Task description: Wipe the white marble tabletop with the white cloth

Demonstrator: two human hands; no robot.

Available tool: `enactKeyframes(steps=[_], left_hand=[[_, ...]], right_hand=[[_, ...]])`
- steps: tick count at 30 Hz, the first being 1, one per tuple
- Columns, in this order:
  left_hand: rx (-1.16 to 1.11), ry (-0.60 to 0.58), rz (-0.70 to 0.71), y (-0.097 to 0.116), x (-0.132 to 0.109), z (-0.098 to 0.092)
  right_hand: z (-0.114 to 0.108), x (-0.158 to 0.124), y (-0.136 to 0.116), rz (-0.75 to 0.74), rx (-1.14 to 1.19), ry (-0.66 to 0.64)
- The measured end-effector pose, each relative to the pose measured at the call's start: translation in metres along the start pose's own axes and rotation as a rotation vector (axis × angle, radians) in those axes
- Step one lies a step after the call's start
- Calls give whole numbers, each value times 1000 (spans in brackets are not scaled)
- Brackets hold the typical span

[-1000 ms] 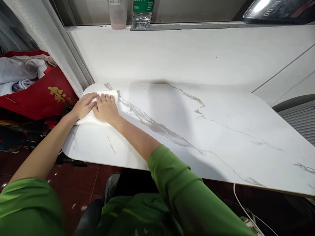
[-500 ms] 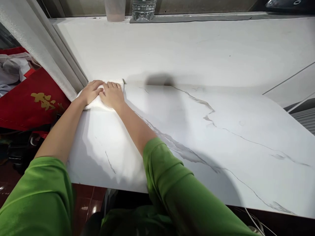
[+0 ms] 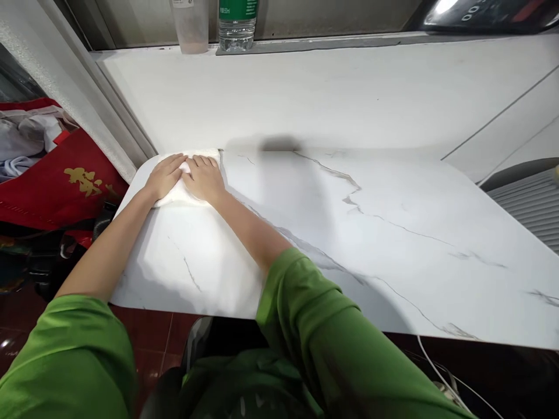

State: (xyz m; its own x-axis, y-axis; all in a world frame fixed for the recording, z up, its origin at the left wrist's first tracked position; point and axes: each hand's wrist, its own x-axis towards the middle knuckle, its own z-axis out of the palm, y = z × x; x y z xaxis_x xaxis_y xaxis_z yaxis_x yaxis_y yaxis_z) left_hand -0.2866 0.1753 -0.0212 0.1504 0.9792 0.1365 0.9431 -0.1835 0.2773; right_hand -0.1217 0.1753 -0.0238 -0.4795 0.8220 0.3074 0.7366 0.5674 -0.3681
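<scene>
A white cloth [image 3: 179, 198] lies at the far left corner of a white marble-patterned table [image 3: 349, 244]. My left hand [image 3: 165, 176] and my right hand [image 3: 205, 179] rest side by side on top of it, fingers stretched flat and pressing it down. Most of the cloth is hidden under the hands; only its near edge and far corner show. Both arms wear green sleeves pushed up.
A white ledge [image 3: 305, 93] runs behind the table, carrying a clear plastic cup [image 3: 190, 26] and a green-labelled water bottle [image 3: 237, 23]. A red bag [image 3: 65, 180] with clothes sits left of the table. A white cable [image 3: 441, 372] hangs below the table's near edge.
Both hands slid the cloth away from me toward the table's far left corner, then stayed there. The view shifted slightly.
</scene>
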Motion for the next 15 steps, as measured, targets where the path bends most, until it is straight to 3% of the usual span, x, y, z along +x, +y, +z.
enactKeyframes(steps=[5, 12, 15], left_hand=[[28, 11, 29, 44, -49, 6], [74, -43, 61, 141, -144, 16], [82, -46, 96, 174, -173, 21]], right_hand=[[-18, -57, 4, -54, -34, -17], [-55, -178, 10, -123, -58, -27], [-71, -218, 13, -140, -41, -54]])
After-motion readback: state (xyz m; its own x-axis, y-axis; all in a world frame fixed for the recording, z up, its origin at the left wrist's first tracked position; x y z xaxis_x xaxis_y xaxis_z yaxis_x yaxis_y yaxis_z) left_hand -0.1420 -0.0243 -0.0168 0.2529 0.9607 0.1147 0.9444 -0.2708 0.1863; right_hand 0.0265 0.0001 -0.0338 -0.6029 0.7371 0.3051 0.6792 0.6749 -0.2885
